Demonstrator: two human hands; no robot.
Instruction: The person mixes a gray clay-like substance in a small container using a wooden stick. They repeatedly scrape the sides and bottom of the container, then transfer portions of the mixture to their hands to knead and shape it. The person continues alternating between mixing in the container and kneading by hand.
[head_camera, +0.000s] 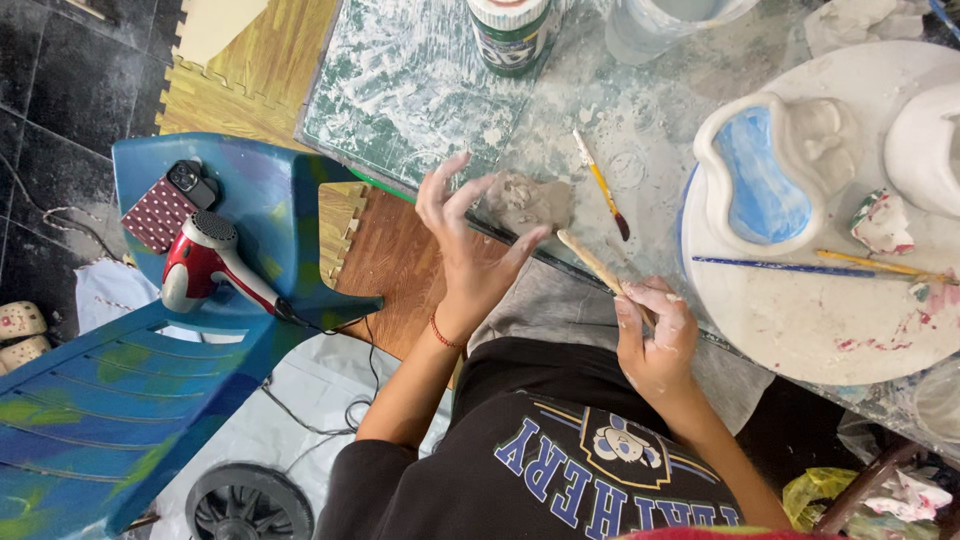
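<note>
From above, the person's left hand (470, 240) is spread open, fingers apart, its thumb tip just touching a grey lump of clay (527, 200) that lies at the near edge of the paint-smeared counter (420, 90). The right hand (655, 335) is closed around a wooden stick (595, 262), whose free end points toward the clay. A small brush (601, 185) lies just beyond. To the right, a round white board (800, 320) carries a blue-painted clay dish (765, 180). A red hairdryer (205, 262) rests on a blue chair (270, 200) at left.
</note>
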